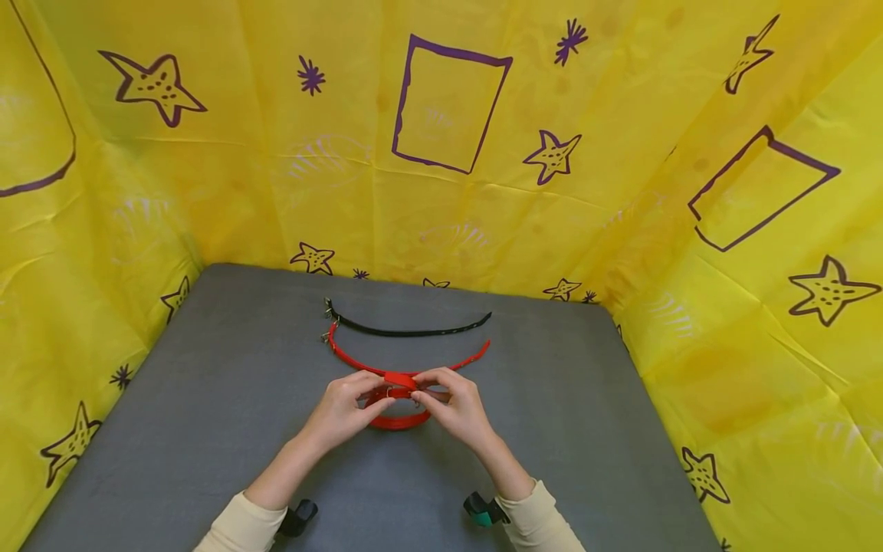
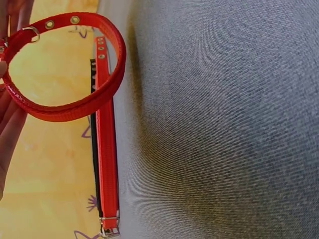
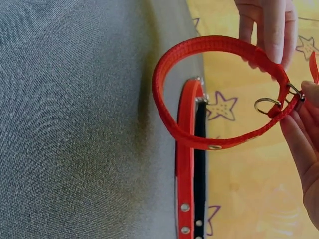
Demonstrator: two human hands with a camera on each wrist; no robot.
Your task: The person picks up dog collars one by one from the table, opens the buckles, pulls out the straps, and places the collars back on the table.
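Observation:
Both hands hold a red collar (image 1: 400, 423), bent into a loop in front of the person. My left hand (image 1: 339, 410) pinches it near the buckle from the left. From the other side, my right hand (image 1: 457, 402) grips it with thumb and fingers close to the strap's end. In the right wrist view the metal buckle (image 3: 296, 91) lies by the right hand's fingertips, and a D-ring (image 3: 264, 105) hangs inside the loop. Metal eyelets (image 2: 75, 20) line the strap in the left wrist view. Fingers partly hide the buckled part.
Beyond the hands, a second red collar (image 1: 359, 363) lies stretched out on the grey table (image 1: 207, 399). A black collar (image 1: 407, 333) lies behind it, both with buckles at the left. Yellow patterned cloth (image 1: 262, 192) surrounds the table at the back and sides.

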